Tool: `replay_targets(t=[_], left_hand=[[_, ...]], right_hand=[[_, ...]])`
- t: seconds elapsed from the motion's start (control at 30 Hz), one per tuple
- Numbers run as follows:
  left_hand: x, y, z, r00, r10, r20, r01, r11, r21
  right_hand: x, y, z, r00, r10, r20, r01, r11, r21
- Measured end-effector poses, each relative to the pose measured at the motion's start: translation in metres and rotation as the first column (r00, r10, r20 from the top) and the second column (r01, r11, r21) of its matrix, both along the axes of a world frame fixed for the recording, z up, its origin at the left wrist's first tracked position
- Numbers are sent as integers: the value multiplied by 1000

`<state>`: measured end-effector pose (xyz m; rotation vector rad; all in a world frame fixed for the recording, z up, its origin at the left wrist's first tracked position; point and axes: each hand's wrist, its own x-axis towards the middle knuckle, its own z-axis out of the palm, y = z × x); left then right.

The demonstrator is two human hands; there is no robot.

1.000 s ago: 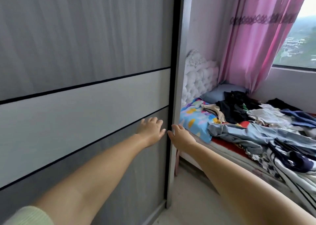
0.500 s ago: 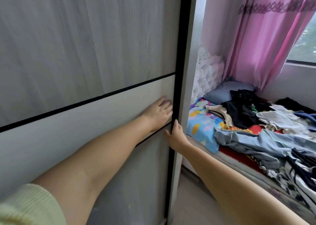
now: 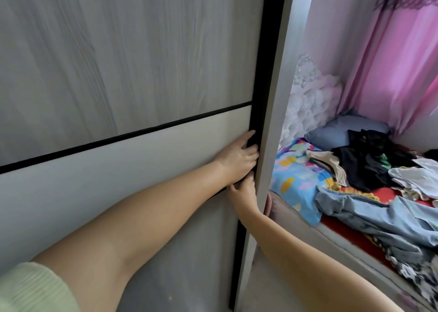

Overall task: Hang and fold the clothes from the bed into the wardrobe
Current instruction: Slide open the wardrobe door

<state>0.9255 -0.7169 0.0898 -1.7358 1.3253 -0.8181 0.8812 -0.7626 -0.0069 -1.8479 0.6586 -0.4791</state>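
Observation:
The wardrobe's grey sliding door [image 3: 130, 63] fills the left of the view, with a black frame [image 3: 263, 74] along its right edge. My left hand [image 3: 239, 157] has its fingertips curled into that black edge. Just below it, my right hand [image 3: 244, 193] grips the same edge, fingers tucked behind it. The door stands closed against the grey side panel [image 3: 275, 122]. To the right, the bed [image 3: 331, 238] carries a heap of clothes: black garments [image 3: 365, 160], a light blue denim piece [image 3: 379, 217], white items [image 3: 414, 176].
A blue pillow [image 3: 331, 134] and a white tufted headboard [image 3: 308, 103] sit at the bed's head. Pink curtains [image 3: 391, 63] hang behind. A colourful sheet [image 3: 296, 169] covers the mattress. A narrow strip of floor [image 3: 272, 288] runs between wardrobe and bed.
Both hands moved up and closer to the door's right edge and now hook their fingers into the black frame. The view has come nearer to the wardrobe.

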Motion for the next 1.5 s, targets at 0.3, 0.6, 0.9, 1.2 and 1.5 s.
replay_targets(t=[0.3,0.6,0.9,1.2,1.5], left_hand=[[-11,67,-11,997,-46,62,47,999,-25],[-34,191,-17,985,-160,70,168,978,-122],[-66,318,-21,991,-129,45,137,957,-257],[-94,431,-44,998,47,36,-28,914,-404],[-122,519,-61,940,336,66,-273,852,-446]], right_hand=[[-25,63,-8,992,33,125,-29,999,-38],[-47,150,-19,979,199,49,-189,969,-162],[-66,252,-27,863,501,-63,-486,792,-369],[-74,337,-24,649,737,-187,-704,489,-515],[-77,429,-29,641,750,-164,-508,254,-823]])
